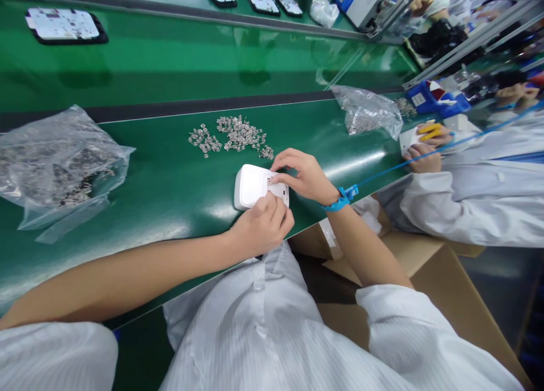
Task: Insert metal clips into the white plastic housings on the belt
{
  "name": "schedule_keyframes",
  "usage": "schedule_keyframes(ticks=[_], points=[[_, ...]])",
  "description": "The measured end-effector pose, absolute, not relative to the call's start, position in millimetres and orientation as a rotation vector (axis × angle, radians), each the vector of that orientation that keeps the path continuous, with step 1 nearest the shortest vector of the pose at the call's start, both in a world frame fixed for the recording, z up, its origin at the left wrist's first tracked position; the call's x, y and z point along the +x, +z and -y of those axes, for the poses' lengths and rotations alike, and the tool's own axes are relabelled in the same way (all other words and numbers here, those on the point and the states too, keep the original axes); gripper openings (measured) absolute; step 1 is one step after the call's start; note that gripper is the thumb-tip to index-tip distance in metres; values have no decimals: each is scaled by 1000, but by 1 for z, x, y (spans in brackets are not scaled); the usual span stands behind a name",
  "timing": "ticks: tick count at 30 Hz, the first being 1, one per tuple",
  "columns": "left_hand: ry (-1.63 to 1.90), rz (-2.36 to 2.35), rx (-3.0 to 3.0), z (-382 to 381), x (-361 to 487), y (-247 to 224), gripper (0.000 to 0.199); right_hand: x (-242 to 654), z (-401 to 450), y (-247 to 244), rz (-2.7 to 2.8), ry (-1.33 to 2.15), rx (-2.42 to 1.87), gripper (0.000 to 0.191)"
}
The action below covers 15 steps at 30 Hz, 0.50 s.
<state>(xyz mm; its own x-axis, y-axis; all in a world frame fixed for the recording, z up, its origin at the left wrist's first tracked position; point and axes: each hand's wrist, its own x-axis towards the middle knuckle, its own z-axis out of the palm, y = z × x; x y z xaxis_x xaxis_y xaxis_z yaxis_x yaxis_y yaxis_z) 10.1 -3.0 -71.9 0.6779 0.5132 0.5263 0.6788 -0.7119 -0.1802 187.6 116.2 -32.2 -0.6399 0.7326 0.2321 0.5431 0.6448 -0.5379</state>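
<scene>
A white plastic housing (251, 188) with rounded corners rests on the green work surface in front of me. A recess with small openings shows at its right part. My left hand (264, 224) is closed, its fingertips pinched together over the near side of the recess; whatever they hold is hidden. From the right, my right hand (304, 175) grips the housing, thumb on the recess and fingers bent over the far edge. A blue wrist strap (341, 199) with a cord circles my right wrist. Small metal pieces (241, 134) lie in loose piles just beyond the housing.
At left lies a clear plastic bag (63, 164) of metal pieces; another bag (366, 112) is at right. A circuit board in a dark casing (68, 26) sits on the far green strip. A co-worker's hands (427, 150) work at right, above a cardboard box (450, 300).
</scene>
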Motion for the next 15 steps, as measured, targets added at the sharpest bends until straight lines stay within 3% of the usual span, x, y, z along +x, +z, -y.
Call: schedule_keyframes(ticks=[15], points=[[-530, 898, -2413, 3, 10, -70, 32, 184, -142, -2, 2834, 525, -791, 17]])
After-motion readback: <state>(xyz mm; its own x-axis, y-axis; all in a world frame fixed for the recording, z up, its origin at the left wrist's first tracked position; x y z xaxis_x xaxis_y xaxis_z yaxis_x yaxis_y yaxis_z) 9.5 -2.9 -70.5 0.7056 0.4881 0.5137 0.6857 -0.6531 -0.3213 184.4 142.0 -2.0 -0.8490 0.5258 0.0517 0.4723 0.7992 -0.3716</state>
